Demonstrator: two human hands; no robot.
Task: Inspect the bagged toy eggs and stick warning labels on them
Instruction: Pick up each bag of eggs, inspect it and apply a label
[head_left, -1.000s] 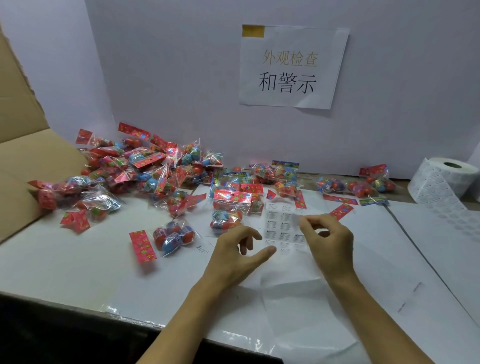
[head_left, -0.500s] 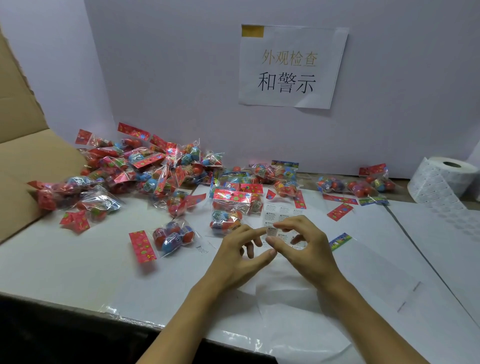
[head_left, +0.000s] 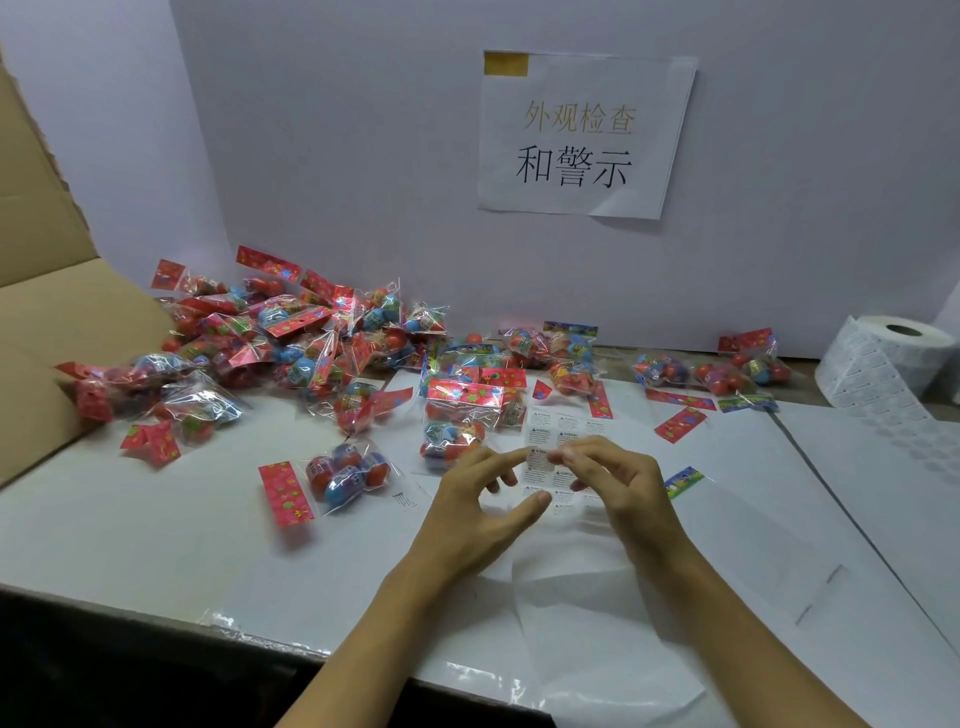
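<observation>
A strip of white warning labels (head_left: 563, 431) lies on the table in front of me. My right hand (head_left: 618, 483) pinches one small warning label (head_left: 538, 459) just above that strip. My left hand (head_left: 478, 499) is beside it with fingers spread, its index fingertip touching the label's left edge. A bag of toy eggs (head_left: 452, 436) with a red header card lies just left of my hands. Another bag (head_left: 345, 475) lies further left. A big pile of bagged eggs (head_left: 291, 343) fills the back left.
An open cardboard box (head_left: 47, 332) stands at the left. A roll of labels (head_left: 893, 358) sits at the far right, with a few bags (head_left: 727, 374) near it. Empty backing paper (head_left: 597, 623) trails toward the near table edge. A paper sign (head_left: 582, 135) hangs on the back wall.
My right hand moved left from the strip's right side to meet my left index finger. It now holds a single label lifted off the strip.
</observation>
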